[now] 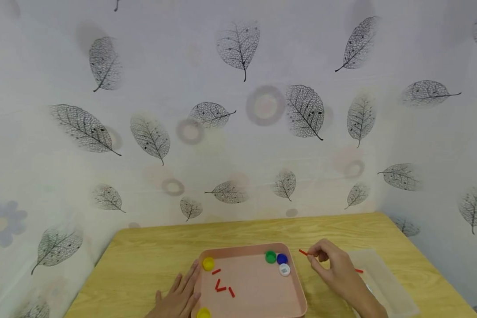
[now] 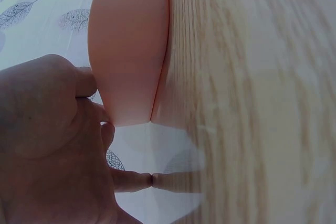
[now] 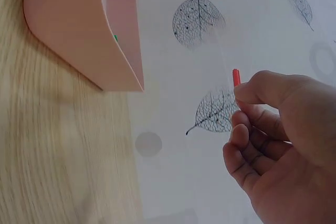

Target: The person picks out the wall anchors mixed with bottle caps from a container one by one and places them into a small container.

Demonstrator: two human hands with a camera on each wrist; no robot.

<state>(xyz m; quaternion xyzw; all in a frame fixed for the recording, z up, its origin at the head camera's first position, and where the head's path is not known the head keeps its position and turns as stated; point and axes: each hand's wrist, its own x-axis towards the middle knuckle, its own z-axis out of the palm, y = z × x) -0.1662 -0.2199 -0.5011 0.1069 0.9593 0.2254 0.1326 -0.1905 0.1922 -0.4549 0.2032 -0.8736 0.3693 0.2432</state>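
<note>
My right hand (image 1: 335, 269) pinches a short red stick (image 1: 303, 252) between thumb and index finger, raised just right of the pink tray (image 1: 262, 293). In the right wrist view the red stick (image 3: 235, 77) pokes up past the thumb tip, and the other fingers curl beneath. With fingers spread, my left hand (image 1: 178, 297) rests against the tray's left side; the left wrist view has that hand (image 2: 58, 135) beside the tray wall (image 2: 128, 51). Several red sticks (image 1: 221, 289) lie scattered in the tray's left half.
Two yellow caps (image 1: 208, 264) sit along the tray's left side. A green cap (image 1: 270, 257), a blue cap (image 1: 282, 259) and a white cap (image 1: 284, 270) cluster in its far right corner. A translucent bin (image 1: 393, 282) with another red stick (image 1: 358, 270) stands right, partly behind my forearm.
</note>
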